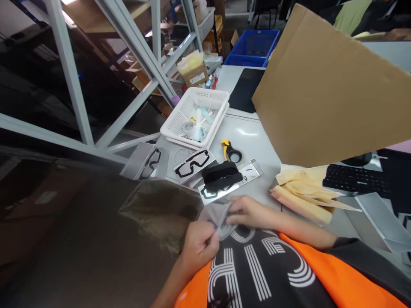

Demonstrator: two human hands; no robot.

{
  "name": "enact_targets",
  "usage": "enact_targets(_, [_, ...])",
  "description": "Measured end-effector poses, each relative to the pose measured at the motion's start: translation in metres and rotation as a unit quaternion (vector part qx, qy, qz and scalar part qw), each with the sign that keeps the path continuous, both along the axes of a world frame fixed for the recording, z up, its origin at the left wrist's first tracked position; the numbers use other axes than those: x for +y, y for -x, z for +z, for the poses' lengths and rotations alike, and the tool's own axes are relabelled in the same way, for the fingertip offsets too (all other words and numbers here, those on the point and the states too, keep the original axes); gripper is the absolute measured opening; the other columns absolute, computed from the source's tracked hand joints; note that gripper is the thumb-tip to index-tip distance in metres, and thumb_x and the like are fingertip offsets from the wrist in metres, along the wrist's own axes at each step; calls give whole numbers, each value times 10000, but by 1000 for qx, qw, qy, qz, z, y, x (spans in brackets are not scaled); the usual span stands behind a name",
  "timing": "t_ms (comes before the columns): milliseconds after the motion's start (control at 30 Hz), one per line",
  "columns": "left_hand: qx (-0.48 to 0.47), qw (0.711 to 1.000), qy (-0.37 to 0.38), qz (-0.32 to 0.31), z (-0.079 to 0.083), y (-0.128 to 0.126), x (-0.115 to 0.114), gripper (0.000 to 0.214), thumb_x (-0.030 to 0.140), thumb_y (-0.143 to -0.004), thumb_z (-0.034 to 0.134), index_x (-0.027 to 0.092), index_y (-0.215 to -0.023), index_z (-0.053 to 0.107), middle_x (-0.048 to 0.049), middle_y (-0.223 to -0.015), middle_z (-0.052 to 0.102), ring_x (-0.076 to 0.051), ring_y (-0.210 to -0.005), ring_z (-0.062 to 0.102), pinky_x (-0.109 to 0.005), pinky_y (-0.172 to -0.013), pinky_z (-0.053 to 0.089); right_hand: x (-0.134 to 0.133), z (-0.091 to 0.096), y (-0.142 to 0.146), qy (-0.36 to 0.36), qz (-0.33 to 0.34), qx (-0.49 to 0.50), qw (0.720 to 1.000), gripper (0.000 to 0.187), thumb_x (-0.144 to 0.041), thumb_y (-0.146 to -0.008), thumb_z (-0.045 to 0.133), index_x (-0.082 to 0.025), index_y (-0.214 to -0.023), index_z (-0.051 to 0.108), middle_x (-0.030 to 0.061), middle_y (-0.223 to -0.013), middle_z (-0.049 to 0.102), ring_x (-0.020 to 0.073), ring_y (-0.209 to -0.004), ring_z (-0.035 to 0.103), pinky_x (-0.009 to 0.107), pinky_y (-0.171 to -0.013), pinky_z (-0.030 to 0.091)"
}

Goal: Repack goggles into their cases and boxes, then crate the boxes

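Close to my chest, my left hand (201, 241) is closed on the lower left part of a small clear plastic bag (215, 212). My right hand (248, 211) pinches the bag's right side. Something small and blue shows by my left fingers, too blurred to name. Just beyond my hands, a black soft pouch (221, 176) lies across a flat box with a clear front (248, 171). Beside it is a white box printed with black goggles (195, 164). Farther left, a clear sleeve with a similar goggles print (149, 162) lies at the table's edge.
A yellow and black tape dispenser (231, 152) lies beyond the pouch. White baskets (221, 113) hold tags and labels. A cardboard sheet (327, 94) rises at right above yellow packets (303, 194) and a keyboard (356, 179). Metal frame bars (72, 72) and a large plastic bag (163, 209) are left.
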State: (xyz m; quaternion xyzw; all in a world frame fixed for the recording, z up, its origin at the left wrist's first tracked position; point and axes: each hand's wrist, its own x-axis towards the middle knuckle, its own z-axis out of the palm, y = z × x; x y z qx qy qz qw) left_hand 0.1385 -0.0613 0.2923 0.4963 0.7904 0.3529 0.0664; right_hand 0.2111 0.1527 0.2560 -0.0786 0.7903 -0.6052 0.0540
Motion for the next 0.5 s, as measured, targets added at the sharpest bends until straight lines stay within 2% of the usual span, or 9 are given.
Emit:
enact_targets(167, [-70,997,19,-17,-14,0,1,384,220,-938,441,203,-570,335,44,-512,374,-96,-480,381,-284,-506,247,-7,-19,-8,16,-44,-41,998,499,-574,-902,639,-181,-595,635,-5,-691,525,134,-657,505,241,-594,390])
enact_targets(267, [-74,997,-6,29,-19,3,-2,340,304,-978,489,200,-656,522,19,-609,526,-116,-575,506,-257,-562,349,-8,-24,-11,50,-84,-64,993,514,-613,-884,643,-166,-635,691,-1,-684,523,132,-651,504,247,-599,389])
enact_targets(333, [-62,994,-41,81,-22,7,-6,273,470,-934,609,200,-948,648,-59,-919,674,-191,-871,637,-292,-742,474,-7,-24,-13,69,-100,-75,990,518,-632,-874,646,-152,-697,734,20,-734,573,145,-691,541,257,-631,411])
enact_targets(367, [-57,992,-51,102,-24,9,-8,459,564,-872,673,197,-1144,630,-119,-1146,664,-251,-1070,626,-349,-859,498,-6,-24,-14,69,-107,-77,989,519,-636,-872,647,-149,-725,749,29,-751,590,152,-706,552,262,-644,417])
enact_targets(400, [-58,990,-54,113,-25,12,-9,700,635,-800,722,195,-1318,555,-170,-1342,584,-303,-1226,566,-409,-950,492,-6,-23,-15,62,-111,-77,989,519,-639,-872,646,-148,-744,759,35,-761,600,156,-714,557,266,-651,419])
enact_targets(433, [-69,990,-47,110,-27,15,-10,880,664,-752,752,201,-1439,458,-198,-1458,500,-331,-1311,513,-448,-1001,480,-5,-23,-16,53,-114,-76,989,519,-640,-872,643,-150,-756,764,37,-762,603,157,-712,555,268,-651,418])
enact_targets(467, [-88,991,-30,92,-28,17,-10,937,649,-747,766,217,-1495,402,-197,-1490,480,-329,-1326,509,-457,-1014,481,-5,-22,-17,43,-115,-74,990,517,-642,-873,641,-153,-764,769,36,-759,602,155,-705,550,268,-647,414])
enact_targets(500, [-109,992,-12,65,-30,19,-9,861,594,-786,762,239,-1492,421,-173,-1448,537,-304,-1282,552,-440,-997,496,-5,-21,-18,37,-115,-71,990,515,-642,-875,639,-156,-770,772,34,-754,599,153,-698,546,267,-641,411])
